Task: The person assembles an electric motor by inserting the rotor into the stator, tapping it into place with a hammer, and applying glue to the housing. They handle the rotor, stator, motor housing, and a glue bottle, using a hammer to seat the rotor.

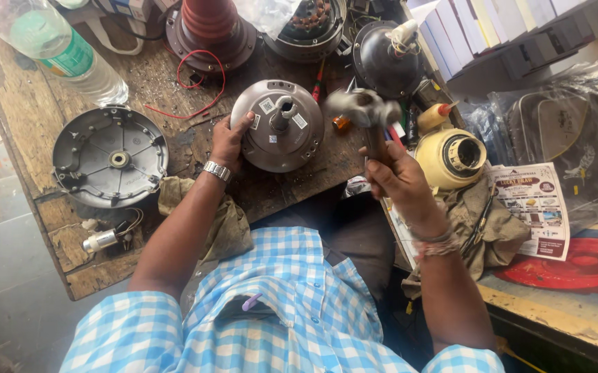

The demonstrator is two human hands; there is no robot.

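Scarred wooden workbench strewn with fan parts; left hand gripping round grey metal motor housing at frame centre, right hand fingers wrapped around blurred steel-headed hammer just right of it; grey ribbed cover plate at left

Single head-worn camera looked steeply down from above the person's blue-checked shirt at lower centre, facing forward over a scarred wooden workbench filling the upper left. Range was close, within arm's reach. No second view.
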